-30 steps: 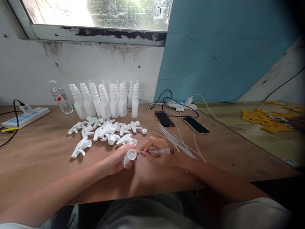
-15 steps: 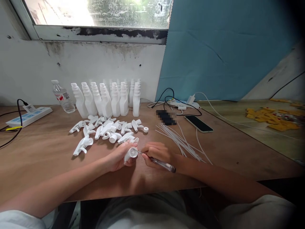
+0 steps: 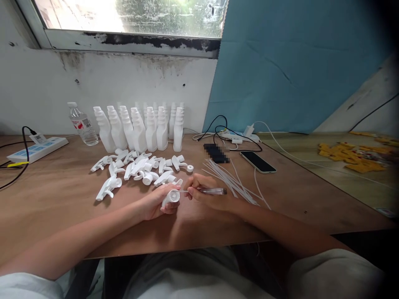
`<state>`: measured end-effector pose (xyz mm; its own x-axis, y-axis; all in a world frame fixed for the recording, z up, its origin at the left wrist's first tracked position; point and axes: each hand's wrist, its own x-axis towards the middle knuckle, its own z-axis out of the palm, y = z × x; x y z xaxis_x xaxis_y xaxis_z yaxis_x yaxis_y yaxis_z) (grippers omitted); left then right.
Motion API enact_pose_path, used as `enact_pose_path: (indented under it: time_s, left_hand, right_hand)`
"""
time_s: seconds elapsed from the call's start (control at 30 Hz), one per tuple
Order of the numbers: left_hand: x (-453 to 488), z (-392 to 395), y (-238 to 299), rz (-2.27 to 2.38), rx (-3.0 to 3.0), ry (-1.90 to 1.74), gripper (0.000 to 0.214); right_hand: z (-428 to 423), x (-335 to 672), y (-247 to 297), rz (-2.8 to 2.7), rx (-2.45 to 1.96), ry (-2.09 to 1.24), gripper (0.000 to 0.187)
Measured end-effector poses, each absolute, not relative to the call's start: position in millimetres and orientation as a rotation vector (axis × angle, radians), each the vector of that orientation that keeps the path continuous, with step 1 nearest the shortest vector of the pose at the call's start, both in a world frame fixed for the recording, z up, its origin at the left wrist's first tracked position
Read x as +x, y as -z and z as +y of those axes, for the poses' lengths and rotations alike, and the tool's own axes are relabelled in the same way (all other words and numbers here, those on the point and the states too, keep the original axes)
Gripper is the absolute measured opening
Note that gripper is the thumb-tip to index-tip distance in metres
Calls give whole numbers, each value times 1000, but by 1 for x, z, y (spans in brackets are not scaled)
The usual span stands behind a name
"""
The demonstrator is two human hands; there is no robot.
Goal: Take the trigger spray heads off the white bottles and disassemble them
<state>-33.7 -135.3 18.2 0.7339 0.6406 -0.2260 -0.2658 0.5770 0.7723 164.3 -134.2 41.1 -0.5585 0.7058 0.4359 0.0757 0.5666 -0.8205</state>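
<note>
My left hand is closed around a white trigger sprayer head, its round cap opening turned towards me. My right hand grips a slim screwdriver with a clear handle and a dark end. Its thin shaft points left and its tip meets the rim of the sprayer's opening; how far in it reaches I cannot tell. Just beyond my left hand lies a loose pile of white trigger sprayer heads. A small white ring cap sits at the pile's right end.
White spray bottles stand in rows by the wall, a water bottle to their left. On the right lie thin white tubes, a phone and cables. Power strips rest on both sides. The table's front edge is close to me.
My right hand has turned and risen slightly, so the screwdriver has swung from slanting down to the right to nearly level. My left hand still holds the sprayer head in about the same place.
</note>
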Motion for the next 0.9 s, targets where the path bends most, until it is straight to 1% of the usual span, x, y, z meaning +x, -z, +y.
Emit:
enact_pose_path:
  time_s: [0.13, 0.27, 0.33, 0.43, 0.47, 0.5, 0.53, 0.67, 0.73, 0.9]
  left_hand:
    - [-35, -137, -20, 553, 842, -536, 21]
    - [-35, -138, -19, 590, 914, -524, 18]
    - [-36, -137, -18, 601, 896, -536, 18]
    - [-36, -136, -16, 610, 835, -575, 22]
    - [-35, -137, -17, 623, 838, -577, 23]
    - [-35, -138, -17, 642, 857, -569, 23]
    - [-34, -139, -19, 665, 885, -556, 24]
    - [-31, -145, -26, 720, 961, -539, 22]
    - [-30, -146, -29, 723, 965, -536, 22]
    - [-30, -146, -26, 745, 956, -548, 23]
  right_hand:
    - [-134, 162, -48, -1885, -572, -1177, 30]
    - [-130, 164, -53, -1940, -532, -1279, 31]
    - [-129, 166, -52, -2039, -518, -1184, 27]
    - [-128, 169, -52, -2285, -450, -783, 18]
    - [-129, 170, -53, -2343, -431, -694, 16]
    - [-130, 170, -54, -2361, -427, -688, 16]
    - [-130, 170, -55, -2337, -433, -768, 18]
    - [-131, 168, -58, -2032, -484, -1317, 29]
    - [-130, 166, -57, -1949, -503, -1419, 30]
    - [-126, 166, -53, -1896, -472, -1503, 28]
